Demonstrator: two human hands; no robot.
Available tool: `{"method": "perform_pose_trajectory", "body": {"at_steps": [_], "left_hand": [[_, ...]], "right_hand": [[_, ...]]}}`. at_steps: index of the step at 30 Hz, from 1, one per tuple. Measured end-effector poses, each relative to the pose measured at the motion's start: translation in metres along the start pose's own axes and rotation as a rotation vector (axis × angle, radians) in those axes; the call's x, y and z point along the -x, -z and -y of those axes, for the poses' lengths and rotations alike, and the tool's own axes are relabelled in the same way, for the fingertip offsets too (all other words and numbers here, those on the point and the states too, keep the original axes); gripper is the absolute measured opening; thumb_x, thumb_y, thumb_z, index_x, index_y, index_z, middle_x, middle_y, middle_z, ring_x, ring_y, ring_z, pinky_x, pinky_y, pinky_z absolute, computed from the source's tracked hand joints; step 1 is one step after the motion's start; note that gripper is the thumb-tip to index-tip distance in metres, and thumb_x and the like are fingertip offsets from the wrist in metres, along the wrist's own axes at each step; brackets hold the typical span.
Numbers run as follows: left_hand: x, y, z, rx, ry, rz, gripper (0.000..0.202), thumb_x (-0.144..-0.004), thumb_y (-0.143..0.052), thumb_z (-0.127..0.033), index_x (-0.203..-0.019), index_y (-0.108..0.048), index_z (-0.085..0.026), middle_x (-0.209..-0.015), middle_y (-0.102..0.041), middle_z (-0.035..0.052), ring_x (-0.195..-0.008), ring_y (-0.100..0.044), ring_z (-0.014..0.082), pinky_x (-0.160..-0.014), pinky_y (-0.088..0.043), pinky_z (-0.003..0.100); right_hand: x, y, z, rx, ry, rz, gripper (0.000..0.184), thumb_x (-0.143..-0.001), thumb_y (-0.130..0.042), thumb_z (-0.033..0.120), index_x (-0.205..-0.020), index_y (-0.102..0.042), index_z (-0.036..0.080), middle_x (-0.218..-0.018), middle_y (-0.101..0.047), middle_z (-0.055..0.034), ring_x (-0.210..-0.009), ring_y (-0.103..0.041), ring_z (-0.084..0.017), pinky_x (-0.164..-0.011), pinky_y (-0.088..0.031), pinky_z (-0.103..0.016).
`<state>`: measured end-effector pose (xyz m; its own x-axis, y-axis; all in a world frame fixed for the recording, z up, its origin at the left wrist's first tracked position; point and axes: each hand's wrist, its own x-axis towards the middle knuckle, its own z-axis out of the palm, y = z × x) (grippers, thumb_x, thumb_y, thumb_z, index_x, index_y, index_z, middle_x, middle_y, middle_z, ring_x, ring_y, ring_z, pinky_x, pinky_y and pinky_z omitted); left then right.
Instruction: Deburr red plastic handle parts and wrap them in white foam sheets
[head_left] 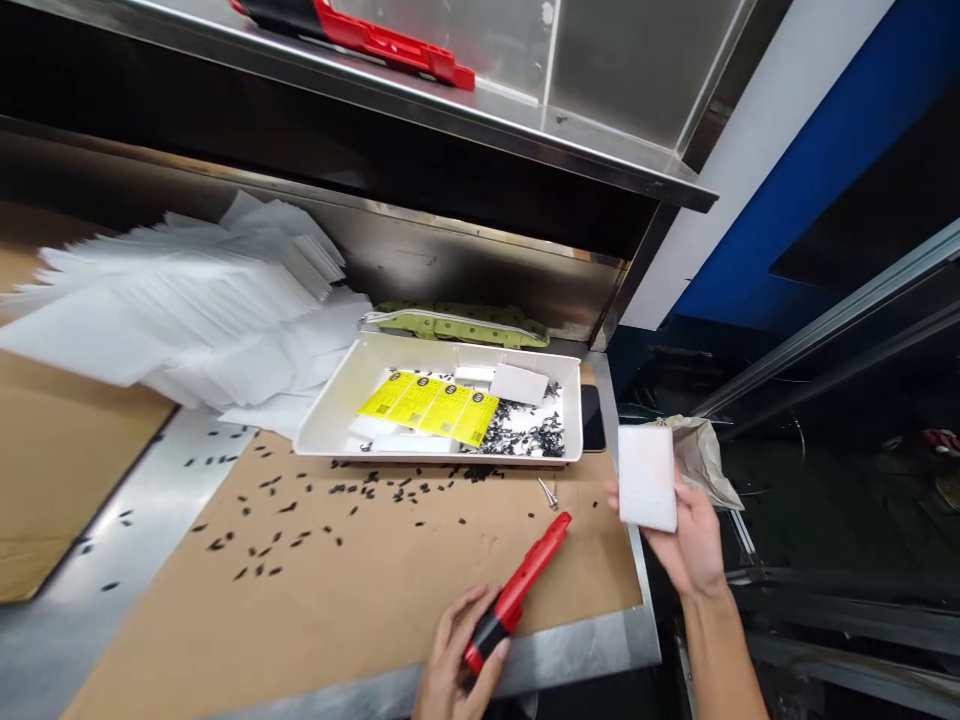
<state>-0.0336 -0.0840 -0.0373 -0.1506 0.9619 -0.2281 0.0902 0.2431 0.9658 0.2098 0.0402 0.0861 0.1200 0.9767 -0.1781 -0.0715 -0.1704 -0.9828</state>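
Observation:
My left hand [456, 655], near the bench's front edge, grips the black end of a red and black plastic tool-like part [517, 590]. Its narrow red end points away from me over the brown cardboard. In my right hand [697, 540], off the bench's right edge, is a small white rectangular block [647, 477], perhaps foam, with my fingers around its sides. Between the hands and the tray lies a small shiny metal piece [550, 493] with a pointed end. Small black bits [405, 490] are scattered over the cardboard sheet [375, 600].
A white tray [322, 430] holds yellow labels [427, 405], white pieces and black bits. A phone [592, 418] lies beside it, a green strap [465, 328] behind. White foam sheets [187, 300] are piled left. Another red and black part [390, 50] sits on the shelf [600, 165].

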Motion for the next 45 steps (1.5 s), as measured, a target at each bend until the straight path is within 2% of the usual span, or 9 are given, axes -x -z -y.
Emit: {"method": "perform_pose_trajectory", "body": {"at_steps": [2, 5, 10, 14, 19, 31, 35, 38, 45], "left_hand": [[-0.015, -0.016, -0.005, -0.053, -0.057, 0.11, 0.043, -0.084, -0.068, -0.049, -0.12, -0.072, -0.025, -0.124, -0.069, 0.013, -0.122, -0.061, 0.0329, -0.111, -0.045, 0.047], [-0.032, -0.03, -0.008, -0.12, -0.101, 0.129, 0.044, -0.083, -0.07, -0.043, -0.124, -0.069, -0.026, -0.129, -0.07, 0.0118, -0.126, -0.059, 0.0322, -0.115, -0.04, 0.047], [-0.043, -0.034, 0.001, -0.18, -0.172, 0.09, 0.038, -0.078, -0.074, -0.041, -0.114, -0.075, -0.029, -0.125, -0.073, 0.0085, -0.134, -0.053, 0.0342, -0.116, -0.038, 0.05], [-0.042, -0.033, 0.005, -0.21, -0.201, 0.066, 0.038, -0.079, -0.074, -0.04, -0.115, -0.075, -0.029, -0.12, -0.074, 0.0098, -0.125, -0.059, 0.0337, -0.111, -0.044, 0.048], [-0.041, -0.031, 0.014, -0.156, -0.166, 0.079, 0.044, -0.078, -0.075, -0.04, -0.12, -0.073, -0.027, -0.112, -0.075, 0.0127, -0.12, -0.061, 0.0343, -0.107, -0.046, 0.048], [-0.039, -0.032, 0.021, -0.29, -0.306, 0.106, 0.041, -0.085, -0.07, -0.033, -0.125, -0.069, -0.025, -0.107, -0.074, 0.0128, -0.117, -0.063, 0.0321, -0.1, -0.052, 0.045], [-0.041, -0.032, 0.025, -0.415, -0.555, 0.042, 0.055, -0.089, -0.068, -0.03, -0.142, -0.054, -0.028, -0.105, -0.073, 0.0088, -0.112, -0.066, 0.0267, -0.092, -0.057, 0.038], [-0.044, -0.034, 0.026, -0.504, -0.726, -0.026, 0.057, -0.095, -0.058, -0.033, -0.15, -0.041, -0.03, -0.103, -0.071, 0.0065, -0.107, -0.067, 0.024, -0.084, -0.061, 0.034], [-0.046, -0.034, 0.021, -0.566, -0.783, -0.041, 0.058, -0.097, -0.055, -0.033, -0.153, -0.036, -0.03, -0.1, -0.069, 0.0064, -0.104, -0.068, 0.0244, -0.082, -0.062, 0.036]], "right_hand": [[0.027, 0.018, -0.035, -0.281, -0.206, -0.027, 0.056, -0.09, -0.038, 0.056, -0.121, -0.063, 0.016, -0.099, -0.075, -0.0118, -0.083, -0.073, -0.029, -0.073, -0.058, -0.043], [0.055, 0.021, -0.081, -0.232, -0.284, -0.095, 0.057, -0.086, -0.053, 0.065, -0.12, -0.066, 0.021, -0.115, -0.072, -0.0112, -0.091, -0.072, -0.026, -0.081, -0.058, -0.042], [0.066, 0.003, -0.114, 0.528, 0.09, -0.196, 0.049, -0.097, -0.046, 0.055, -0.139, -0.057, 0.033, -0.137, -0.048, -0.01, -0.127, -0.053, -0.029, -0.11, -0.042, -0.05], [0.057, -0.017, -0.126, 0.931, 0.362, -0.322, 0.042, -0.101, -0.045, 0.038, -0.141, -0.055, 0.035, -0.134, -0.043, -0.0123, -0.122, -0.052, -0.03, -0.102, -0.047, -0.054], [0.075, -0.05, -0.149, 1.052, 0.51, -0.374, 0.042, -0.099, -0.049, 0.027, -0.14, -0.057, 0.033, -0.129, -0.048, -0.0152, -0.114, -0.058, -0.03, -0.086, -0.056, -0.044], [0.073, -0.061, -0.139, 1.003, 0.405, -0.336, 0.042, -0.1, -0.046, 0.025, -0.14, -0.056, 0.036, -0.132, -0.045, -0.0133, -0.117, -0.057, -0.029, -0.088, -0.054, -0.041], [0.069, -0.067, -0.136, 1.032, 0.384, -0.466, 0.039, -0.1, -0.047, 0.026, -0.136, -0.061, 0.029, -0.126, -0.046, -0.0149, -0.114, -0.055, -0.03, -0.088, -0.053, -0.046], [0.071, -0.074, -0.136, 1.005, 0.394, -0.405, 0.04, -0.1, -0.047, 0.025, -0.138, -0.058, 0.035, -0.128, -0.045, -0.0128, -0.112, -0.056, -0.026, -0.083, -0.053, -0.038], [0.067, -0.078, -0.132, 0.984, 0.371, -0.48, 0.037, -0.099, -0.048, 0.026, -0.132, -0.064, 0.03, -0.121, -0.049, -0.0129, -0.108, -0.057, -0.028, -0.083, -0.052, -0.04]]}}
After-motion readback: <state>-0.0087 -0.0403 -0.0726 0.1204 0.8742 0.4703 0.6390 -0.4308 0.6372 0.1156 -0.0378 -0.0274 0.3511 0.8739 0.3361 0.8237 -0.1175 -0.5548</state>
